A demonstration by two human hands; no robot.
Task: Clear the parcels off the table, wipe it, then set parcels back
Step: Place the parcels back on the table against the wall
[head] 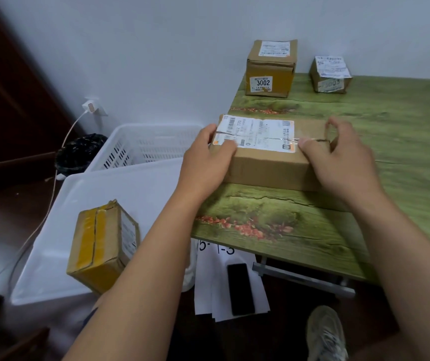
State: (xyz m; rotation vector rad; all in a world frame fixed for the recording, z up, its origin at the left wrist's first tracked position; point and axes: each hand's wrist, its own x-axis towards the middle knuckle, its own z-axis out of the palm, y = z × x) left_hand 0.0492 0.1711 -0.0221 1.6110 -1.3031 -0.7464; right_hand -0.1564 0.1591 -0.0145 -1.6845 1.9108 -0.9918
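Both hands, left (206,155) and right (338,155), have a grip on the flat brown cardboard parcel (268,152) on the green wood-print desk (364,204). Beyond: two small labelled cardboard boxes (271,69). Left: white plastic crate (60,230) holding a yellow-taped box (102,243).

A parcel-sorting room. Numbered cardboard parcels (269,69) sit on a green surface (390,152). White plastic crates (60,230) stand beside it.
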